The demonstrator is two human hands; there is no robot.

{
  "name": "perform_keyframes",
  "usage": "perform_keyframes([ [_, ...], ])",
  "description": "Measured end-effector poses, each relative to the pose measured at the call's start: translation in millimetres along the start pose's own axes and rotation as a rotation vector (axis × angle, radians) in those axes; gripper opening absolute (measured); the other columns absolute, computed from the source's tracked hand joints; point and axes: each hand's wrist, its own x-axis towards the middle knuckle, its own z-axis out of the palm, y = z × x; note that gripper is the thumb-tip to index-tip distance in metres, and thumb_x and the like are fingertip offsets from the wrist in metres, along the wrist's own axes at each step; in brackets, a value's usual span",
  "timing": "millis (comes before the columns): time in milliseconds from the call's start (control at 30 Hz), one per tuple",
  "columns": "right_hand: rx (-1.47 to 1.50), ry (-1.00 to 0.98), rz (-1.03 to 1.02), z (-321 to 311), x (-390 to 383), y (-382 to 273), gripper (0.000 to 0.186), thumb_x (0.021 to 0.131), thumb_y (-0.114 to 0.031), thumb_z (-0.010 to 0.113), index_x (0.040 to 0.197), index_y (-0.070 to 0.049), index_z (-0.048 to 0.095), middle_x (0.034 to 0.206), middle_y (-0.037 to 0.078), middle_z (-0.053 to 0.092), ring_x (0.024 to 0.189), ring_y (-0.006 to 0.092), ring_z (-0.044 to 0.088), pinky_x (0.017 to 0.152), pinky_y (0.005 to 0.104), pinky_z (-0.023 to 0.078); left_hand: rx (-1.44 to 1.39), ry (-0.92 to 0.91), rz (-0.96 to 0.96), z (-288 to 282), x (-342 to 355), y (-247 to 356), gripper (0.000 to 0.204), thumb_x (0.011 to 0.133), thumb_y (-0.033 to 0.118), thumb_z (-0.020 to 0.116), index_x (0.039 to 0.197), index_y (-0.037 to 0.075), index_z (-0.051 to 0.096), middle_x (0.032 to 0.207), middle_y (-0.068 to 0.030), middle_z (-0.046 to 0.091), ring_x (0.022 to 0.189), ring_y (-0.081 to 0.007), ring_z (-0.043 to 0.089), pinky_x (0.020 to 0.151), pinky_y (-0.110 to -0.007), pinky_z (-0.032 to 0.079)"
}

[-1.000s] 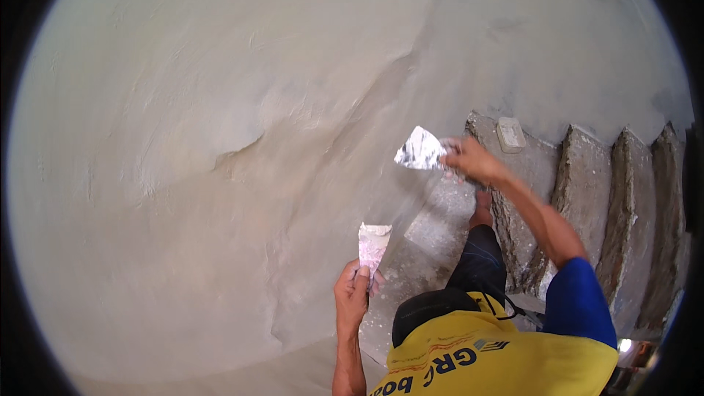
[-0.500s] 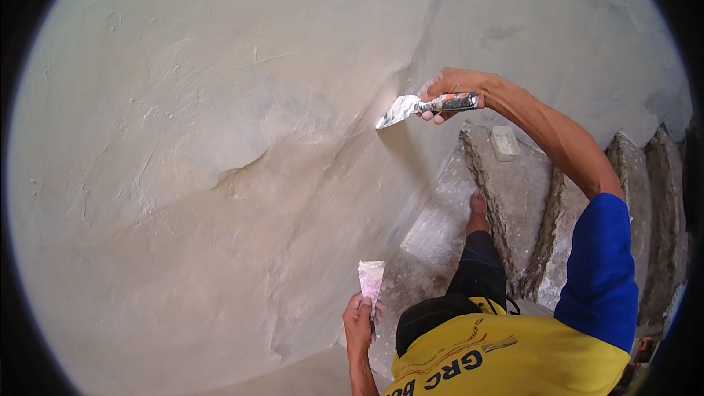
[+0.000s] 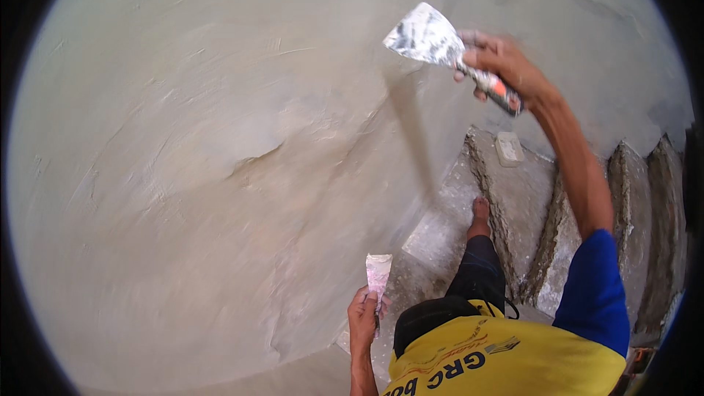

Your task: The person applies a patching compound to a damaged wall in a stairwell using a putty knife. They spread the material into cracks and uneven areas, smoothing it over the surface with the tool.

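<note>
My right hand point(image 3: 493, 64) grips a wide putty knife point(image 3: 423, 35) with a white-smeared metal blade and a dark handle with orange on it, high against the grey plastered wall point(image 3: 183, 103). The blade casts a long shadow down the wall; whether it touches the surface I cannot tell. My left hand point(image 3: 365, 312) is closed round the handle of a narrower scraper point(image 3: 378, 270) with pale pinkish paste on its upright blade, low beside my body.
Rough concrete steps point(image 3: 517, 213) with broken edges run along the right below the wall. A small pale rectangular container point(image 3: 509, 149) sits on one step by the wall. My bare foot point(image 3: 480, 211) is on a white-spattered landing point(image 3: 433, 235) at the wall's foot.
My right hand has risen up the wall with the putty knife, whose blade now faces me more broadly. My left hand with the scraper dropped a little earlier and has shifted slightly right.
</note>
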Motion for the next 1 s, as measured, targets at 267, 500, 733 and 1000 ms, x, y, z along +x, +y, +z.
perform_keyframes([
  [267,0.203,0.29,0.315,24,-64,169,0.041,0.092,-0.012,0.059,0.13,0.002,0.056,0.095,0.012,0.069,0.063,0.0094,0.065,0.047,0.0217,0.051,0.029,-0.011,0.06,6,-1,7,0.025,0.102,0.017,0.05,0.112,-0.004,0.06,0.083,-0.0126,0.068,0.063,-0.0127,0.057,0.057,-0.025,0.045],
  [500,-0.292,0.492,0.035,-8,-12,188,0.053,0.089,-0.009,0.056,0.143,-0.011,0.054,0.084,0.006,0.054,0.073,0.0148,0.056,0.065,0.0281,0.048,0.07,0.047,0.019,4,-4,10,0.024,0.101,0.016,0.049,0.111,-0.004,0.06,0.082,-0.0131,0.069,0.064,-0.0132,0.059,0.057,-0.025,0.046],
  [733,-0.597,0.655,-0.282,-20,26,234,0.055,0.087,-0.01,0.054,0.141,-0.019,0.056,0.101,0.011,0.051,0.088,0.0257,0.053,0.084,0.0344,0.045,0.087,0.05,-0.009,3,-6,6,0.024,0.101,0.016,0.05,0.111,-0.003,0.06,0.083,-0.0136,0.07,0.064,-0.0131,0.059,0.057,-0.025,0.046],
  [1000,-0.546,0.488,-0.1,22,-40,264,0.056,0.089,-0.012,0.06,0.144,-0.023,0.053,0.092,0.01,0.046,0.087,0.0233,0.053,0.081,0.0325,0.045,0.021,0.075,0.01,14,-12,3,0.026,0.102,0.018,0.05,0.115,-0.003,0.06,0.084,-0.0124,0.069,0.065,-0.0129,0.059,0.059,-0.025,0.046],
])
